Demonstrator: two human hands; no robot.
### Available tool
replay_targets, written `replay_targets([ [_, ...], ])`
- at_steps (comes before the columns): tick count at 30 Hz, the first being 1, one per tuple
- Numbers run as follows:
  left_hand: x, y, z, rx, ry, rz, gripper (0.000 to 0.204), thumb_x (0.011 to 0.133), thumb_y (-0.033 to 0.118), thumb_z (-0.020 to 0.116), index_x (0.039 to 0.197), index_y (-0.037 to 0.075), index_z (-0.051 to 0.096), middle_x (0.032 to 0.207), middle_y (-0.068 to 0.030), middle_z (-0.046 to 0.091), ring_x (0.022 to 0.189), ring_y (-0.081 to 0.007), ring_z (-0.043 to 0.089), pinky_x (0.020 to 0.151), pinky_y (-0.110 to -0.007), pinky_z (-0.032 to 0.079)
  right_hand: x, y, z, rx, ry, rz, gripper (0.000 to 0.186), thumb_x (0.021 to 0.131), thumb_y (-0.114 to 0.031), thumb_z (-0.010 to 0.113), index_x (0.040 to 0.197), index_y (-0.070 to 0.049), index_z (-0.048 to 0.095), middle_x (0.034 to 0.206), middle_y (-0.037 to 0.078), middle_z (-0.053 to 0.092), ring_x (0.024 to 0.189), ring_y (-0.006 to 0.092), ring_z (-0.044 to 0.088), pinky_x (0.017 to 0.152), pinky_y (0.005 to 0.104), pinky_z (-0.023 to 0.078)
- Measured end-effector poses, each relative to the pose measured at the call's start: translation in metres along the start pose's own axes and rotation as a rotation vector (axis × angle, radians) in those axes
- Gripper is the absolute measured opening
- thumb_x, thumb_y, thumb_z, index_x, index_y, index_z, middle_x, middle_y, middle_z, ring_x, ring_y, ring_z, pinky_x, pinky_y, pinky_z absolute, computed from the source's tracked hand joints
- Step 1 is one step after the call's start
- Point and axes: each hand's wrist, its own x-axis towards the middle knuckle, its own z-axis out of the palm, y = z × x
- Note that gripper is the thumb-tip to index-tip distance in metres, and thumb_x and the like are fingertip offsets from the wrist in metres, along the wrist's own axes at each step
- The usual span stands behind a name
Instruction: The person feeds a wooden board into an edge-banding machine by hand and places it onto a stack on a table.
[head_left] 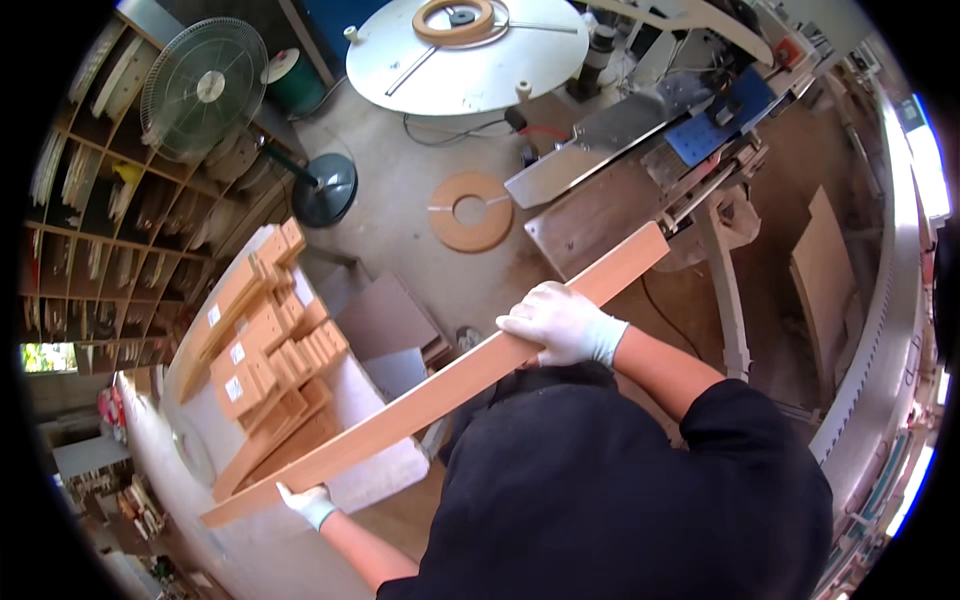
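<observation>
A long, flat wooden board [430,397] runs slantwise in front of me, from the lower left up to the right. My left hand [308,502], in a white glove, grips its lower edge near the left end; the fingers behind the board are hidden. Farther up, my gloved right hand [563,323] is closed over the board's top edge, thumb on the side toward the left. The board's right end reaches the edge of a machine with a metal table [600,215]. Behind its left part are stacked wooden boards [270,350] on a white table [385,480].
A standing fan [210,88] and shelves of boards [110,210] are at the left. A large white disc [465,70] stands at the top, with a roll of edge banding [470,212] on the floor below it. A brown panel [822,290] leans at the right.
</observation>
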Motion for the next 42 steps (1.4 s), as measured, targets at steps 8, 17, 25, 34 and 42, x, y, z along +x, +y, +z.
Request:
replay_targets([
  [8,0.021,-0.04,0.006,0.055,-0.207,-0.174,0.039,0.1,0.031,0.064,0.128,0.004,0.062,0.125,-0.0121,0.068,0.111,-0.0285,0.068,0.091,-0.041,0.061,0.028,0.027,0.006,-0.199,0.205,0.305,0.071,0.073,-0.033,0.084,0.135,-0.012,0.058,0.14,0.009,0.056,0.142,0.0332,0.041,0.122,0.0525,0.026],
  [17,-0.007,-0.085,0.027,-0.118,-0.468,-0.57,0.032,0.101,0.028,0.064,0.12,0.002,0.063,0.119,-0.013,0.07,0.109,-0.025,0.065,0.1,-0.04,0.052,0.016,0.039,0.076,0.831,1.185,0.803,0.055,0.103,-0.016,0.057,0.153,-0.001,0.036,0.153,0.014,0.041,0.139,0.0249,0.044,0.115,0.0387,0.039],
  [25,-0.049,-0.129,0.088,-0.171,-0.376,-0.503,0.028,0.102,0.017,0.06,0.125,0.001,0.059,0.124,-0.0141,0.067,0.114,-0.029,0.065,0.1,-0.047,0.055,0.012,0.062,0.04,0.986,1.137,0.866,0.056,0.103,-0.006,0.035,0.159,-0.003,0.027,0.164,0.015,0.03,0.148,0.0309,0.036,0.119,0.0427,0.035],
  [34,-0.07,-0.14,0.096,-0.088,-0.541,-0.739,0.035,0.104,0.027,0.059,0.129,0.003,0.061,0.123,-0.0112,0.07,0.105,-0.0229,0.068,0.085,-0.036,0.057,0.011,0.087,0.039,1.005,1.259,0.741,0.046,0.1,-0.01,0.051,0.145,-0.004,0.047,0.133,0.006,0.056,0.118,0.0157,0.056,0.099,0.0315,0.048],
  [42,-0.078,-0.142,0.1,-0.065,-0.636,-0.655,0.036,0.106,0.024,0.056,0.128,-0.003,0.06,0.127,-0.0164,0.068,0.116,-0.0262,0.065,0.105,-0.04,0.054,0.011,0.082,0.017,1.211,1.129,0.924,0.072,0.096,0.004,0.046,0.162,-0.005,0.019,0.159,0.009,0.036,0.139,0.0189,0.044,0.11,0.0313,0.039],
])
